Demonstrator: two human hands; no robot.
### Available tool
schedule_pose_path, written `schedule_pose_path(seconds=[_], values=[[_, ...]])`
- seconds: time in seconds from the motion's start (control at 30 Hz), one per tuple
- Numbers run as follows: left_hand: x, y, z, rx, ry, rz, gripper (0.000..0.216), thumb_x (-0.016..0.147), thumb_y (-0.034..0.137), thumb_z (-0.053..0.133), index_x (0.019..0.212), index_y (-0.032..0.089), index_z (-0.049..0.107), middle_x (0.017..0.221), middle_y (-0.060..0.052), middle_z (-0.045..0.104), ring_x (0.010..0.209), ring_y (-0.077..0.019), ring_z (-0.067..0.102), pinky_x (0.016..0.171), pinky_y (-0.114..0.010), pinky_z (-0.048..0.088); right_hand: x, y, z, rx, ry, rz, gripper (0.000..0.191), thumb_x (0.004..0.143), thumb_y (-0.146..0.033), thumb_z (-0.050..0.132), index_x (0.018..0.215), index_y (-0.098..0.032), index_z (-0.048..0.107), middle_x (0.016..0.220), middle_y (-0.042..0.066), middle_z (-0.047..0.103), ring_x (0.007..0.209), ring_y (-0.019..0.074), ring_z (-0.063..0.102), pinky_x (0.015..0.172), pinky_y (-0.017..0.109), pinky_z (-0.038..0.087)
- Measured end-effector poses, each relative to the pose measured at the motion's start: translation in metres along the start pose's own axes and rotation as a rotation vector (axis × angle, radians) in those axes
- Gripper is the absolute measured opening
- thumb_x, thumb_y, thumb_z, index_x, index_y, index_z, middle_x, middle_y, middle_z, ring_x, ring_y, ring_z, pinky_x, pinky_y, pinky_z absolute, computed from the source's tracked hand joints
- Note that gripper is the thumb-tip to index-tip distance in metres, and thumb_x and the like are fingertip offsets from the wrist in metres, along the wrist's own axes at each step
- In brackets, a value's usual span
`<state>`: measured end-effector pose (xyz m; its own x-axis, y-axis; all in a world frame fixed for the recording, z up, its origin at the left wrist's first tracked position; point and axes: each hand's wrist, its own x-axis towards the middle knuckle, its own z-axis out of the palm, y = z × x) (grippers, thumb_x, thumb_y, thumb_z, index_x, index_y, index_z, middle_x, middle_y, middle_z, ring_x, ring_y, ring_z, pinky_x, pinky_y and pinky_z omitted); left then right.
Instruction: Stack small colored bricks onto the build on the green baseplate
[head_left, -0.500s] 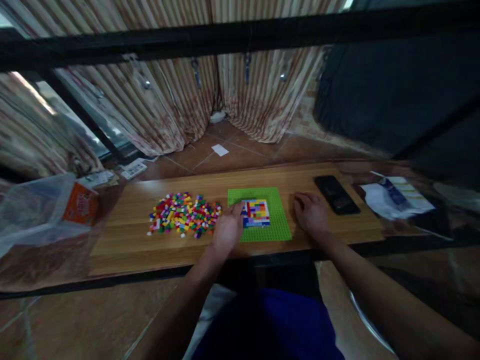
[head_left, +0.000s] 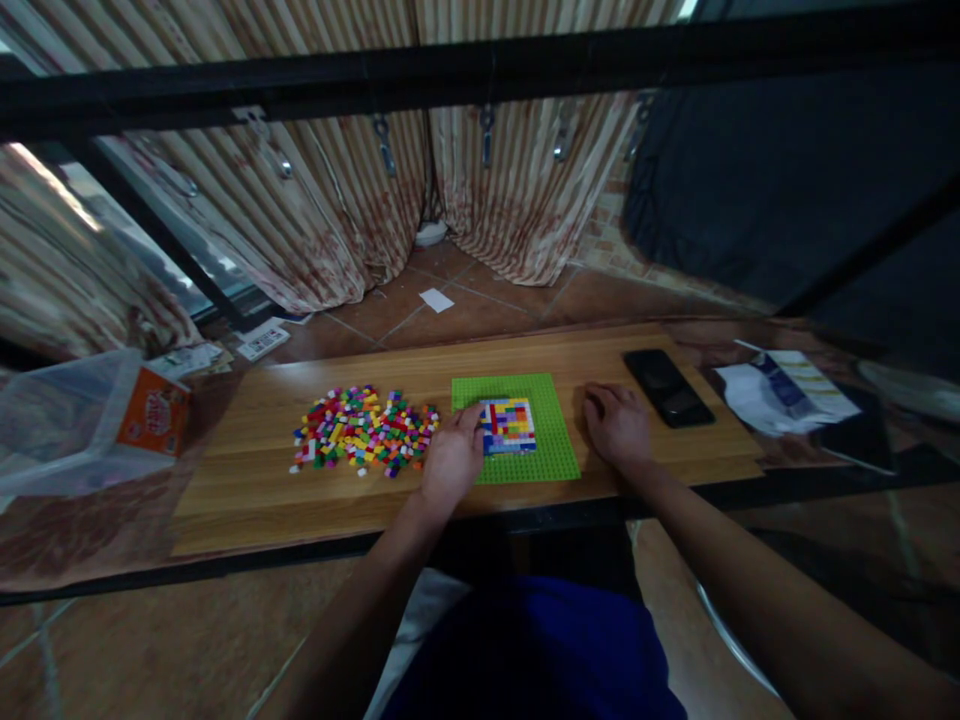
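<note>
A green studded baseplate (head_left: 555, 440) lies on the wooden board, carrying a flat rectangle of multicoloured toy bricks (head_left: 511, 424) with a partly white border. My left hand (head_left: 452, 455) reaches over the plate's left side, its fingertips pressed together at the left edge of the brick rectangle. Whatever those fingers may hold is hidden. Left of this hand spreads a pile of loose small bricks (head_left: 364, 430) in many colours. My right hand (head_left: 619, 425) rests on the board just right of the baseplate, fingers curled in, with nothing visible in them.
A black phone (head_left: 669, 387) lies beyond my right hand. Papers and a plastic wrapper (head_left: 784, 392) are off the board's right end. At far left stands a clear plastic bin (head_left: 71, 420) with an orange label. A wooden board (head_left: 285, 510) spans the low table before striped curtains (head_left: 510, 200).
The whole view has shifted slightly and become sharper. Both hands keep practically the same places relative to the baseplate and bricks.
</note>
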<state>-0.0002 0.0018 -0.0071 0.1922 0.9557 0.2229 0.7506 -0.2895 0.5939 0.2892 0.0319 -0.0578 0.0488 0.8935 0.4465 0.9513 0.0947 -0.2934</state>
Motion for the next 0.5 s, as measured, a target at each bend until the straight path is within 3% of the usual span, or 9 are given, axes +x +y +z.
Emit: schedule_pose_path(seconds=[0.27, 0.5], values=[[0.002, -0.004, -0.001, -0.311, 0.051, -0.196, 0.034, 0.086, 0.015, 0.056, 0.12, 0.017, 0.061, 0.103, -0.008, 0.073, 0.089, -0.017, 0.07, 0.084, -0.031, 0.057, -0.001, -0.002, -0.001, -0.005, -0.006, 0.017, 0.033, 0.093, -0.031, 0.045, 0.111, -0.016, 0.068, 0.113, 0.014, 0.067, 0.107, 0.0296, 0.056, 0.094, 0.045, 0.043], [0.016, -0.006, 0.007, -0.354, 0.012, -0.298, 0.033, 0.086, 0.028, 0.061, 0.117, 0.016, 0.063, 0.096, -0.008, 0.075, 0.083, -0.0182, 0.071, 0.079, -0.032, 0.057, 0.0, -0.001, -0.001, -0.017, -0.026, 0.021, 0.032, 0.093, -0.031, 0.045, 0.111, -0.017, 0.067, 0.113, 0.014, 0.066, 0.107, 0.0295, 0.055, 0.094, 0.045, 0.043]])
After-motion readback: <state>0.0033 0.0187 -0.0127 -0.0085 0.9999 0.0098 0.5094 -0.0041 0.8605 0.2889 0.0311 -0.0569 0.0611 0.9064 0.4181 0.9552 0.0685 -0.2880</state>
